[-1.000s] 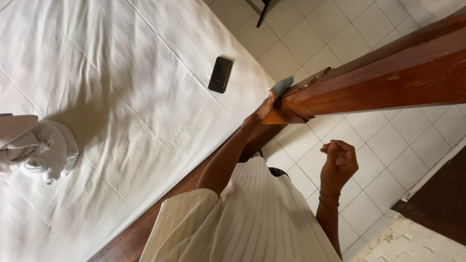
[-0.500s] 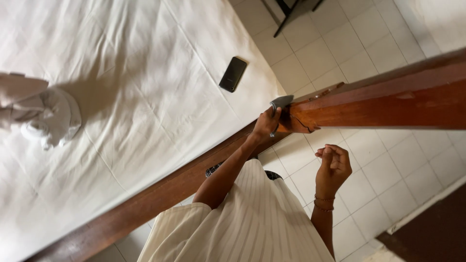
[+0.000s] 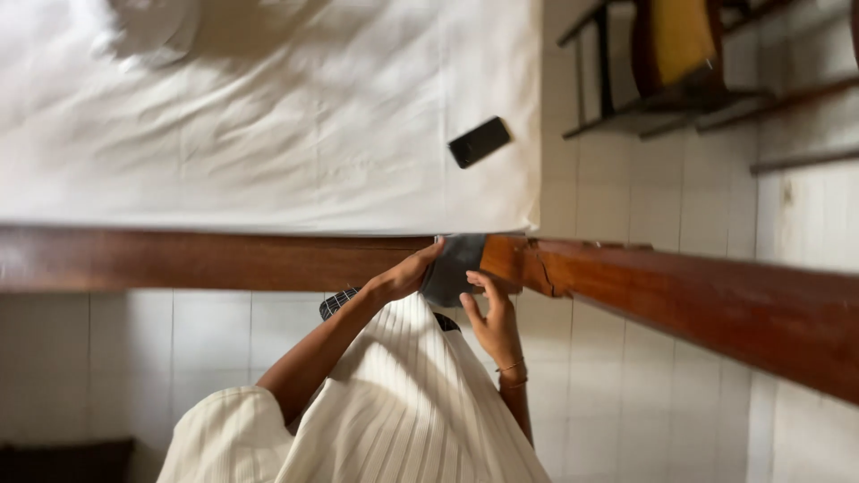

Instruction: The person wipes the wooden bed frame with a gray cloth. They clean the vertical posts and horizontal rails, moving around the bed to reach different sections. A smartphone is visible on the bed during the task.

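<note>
Right hand (image 3: 490,315) has joined left hand (image 3: 407,273), seemingly gripping the grey cloth (image 3: 455,265).

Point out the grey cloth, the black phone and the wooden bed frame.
grey cloth (image 3: 452,268), head view, middle of the fabric between the hands.
black phone (image 3: 480,142), head view, centre of its face.
wooden bed frame (image 3: 197,259), head view, left rail.

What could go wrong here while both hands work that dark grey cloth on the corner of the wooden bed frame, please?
The dark grey cloth is pressed by the left hand and right hand at a visible joint in the reddish-brown wooden bed frame; fingers might catch there. The flat black phone lies near the edge of the white sheet and could slide onto the tiled floor if the bed is jolted.
</note>
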